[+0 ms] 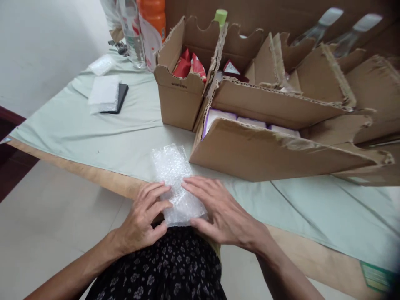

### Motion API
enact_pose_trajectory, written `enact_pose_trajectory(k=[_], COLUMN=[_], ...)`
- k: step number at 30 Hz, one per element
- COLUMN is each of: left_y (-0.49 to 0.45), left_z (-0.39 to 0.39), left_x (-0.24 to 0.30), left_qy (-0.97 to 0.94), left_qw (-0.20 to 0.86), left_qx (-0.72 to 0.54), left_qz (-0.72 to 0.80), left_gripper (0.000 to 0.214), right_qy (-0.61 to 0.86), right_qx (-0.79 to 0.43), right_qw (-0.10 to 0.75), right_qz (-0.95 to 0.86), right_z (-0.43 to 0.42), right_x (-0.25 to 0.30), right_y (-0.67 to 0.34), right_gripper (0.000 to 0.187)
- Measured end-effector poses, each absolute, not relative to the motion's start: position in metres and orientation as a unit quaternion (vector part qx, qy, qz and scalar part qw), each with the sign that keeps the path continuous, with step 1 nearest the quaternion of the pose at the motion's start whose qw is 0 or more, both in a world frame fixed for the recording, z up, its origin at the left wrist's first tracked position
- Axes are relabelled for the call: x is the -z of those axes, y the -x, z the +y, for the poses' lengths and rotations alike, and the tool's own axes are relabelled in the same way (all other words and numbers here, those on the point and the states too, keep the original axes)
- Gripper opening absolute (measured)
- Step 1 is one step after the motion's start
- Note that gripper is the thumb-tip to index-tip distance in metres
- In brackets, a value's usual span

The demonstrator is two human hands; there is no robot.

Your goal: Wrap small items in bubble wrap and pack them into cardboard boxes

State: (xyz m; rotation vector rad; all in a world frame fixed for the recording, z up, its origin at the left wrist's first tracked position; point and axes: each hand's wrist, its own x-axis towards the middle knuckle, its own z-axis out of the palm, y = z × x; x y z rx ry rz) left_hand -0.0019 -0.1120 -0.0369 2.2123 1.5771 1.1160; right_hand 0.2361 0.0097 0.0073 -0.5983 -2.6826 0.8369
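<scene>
A flat, clear piece of bubble wrap (173, 166) lies at the table's front edge, its near end above the patterned dark clothing. My left hand (143, 216) holds its left side, with fingertips on the top face and the thumb by the near corner. On the other side, my right hand (218, 208) grips the right edge, fingers resting over the wrap and thumb at the near end. Whether anything lies inside the wrap, I cannot tell. Further back on the left, another bubble wrap piece (104, 91) sits partly over a flat black object (122, 98).
A cardboard organizer (265, 154) with several compartments stands at right, holding purple-edged white packs (250, 121) and red packets (189, 66). An orange bottle (153, 25) and a clear bottle (133, 37) stand behind. A pale green cloth (78, 129) covers the table.
</scene>
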Motion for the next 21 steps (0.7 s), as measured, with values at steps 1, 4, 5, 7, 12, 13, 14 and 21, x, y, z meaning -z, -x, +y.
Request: enact_pose_trajectory(k=[1,4,5,7,12,13,14,21], left_y=[0.003,0.004,0.004,0.004,0.006,0.006,0.006,-0.001], left_z=[-0.114,-0.119,-0.120,-0.119,-0.112,-0.111,-0.110,-0.098], left_x=[0.040,0.046,0.047,0.046,0.036,0.034,0.033,0.037], left_qy=[-0.752,-0.741,-0.736,-0.731,-0.690,-0.678,-0.666,-0.606], left_qw=[0.096,0.119,0.129,0.141,0.163,0.174,0.184,0.148], left_qx=[-0.368,-0.383,-0.391,-0.398,-0.418,-0.416,-0.411,-0.406], left_qz=[0.539,0.538,0.537,0.536,0.568,0.581,0.594,0.668], left_gripper=[0.026,0.027,0.027,0.026,0.012,0.012,0.013,0.007], right_qy=[0.199,0.217,0.225,0.237,0.250,0.246,0.246,0.339], right_qx=[-0.293,-0.292,-0.296,-0.322,-0.413,-0.423,-0.426,-0.351], right_qw=[0.112,0.125,0.140,0.162,0.140,0.130,0.121,0.209], right_qz=[-0.928,-0.923,-0.918,-0.902,-0.865,-0.862,-0.862,-0.847], right_z=[0.008,0.002,0.000,-0.002,-0.001,-0.001,-0.001,-0.009], right_x=[-0.001,0.021,0.026,0.030,0.014,0.012,0.012,0.031], right_y=[-0.234,-0.227,-0.225,-0.223,-0.235,-0.237,-0.239,-0.227], right_gripper=[0.063,0.051,0.048,0.043,0.044,0.056,0.067,0.036])
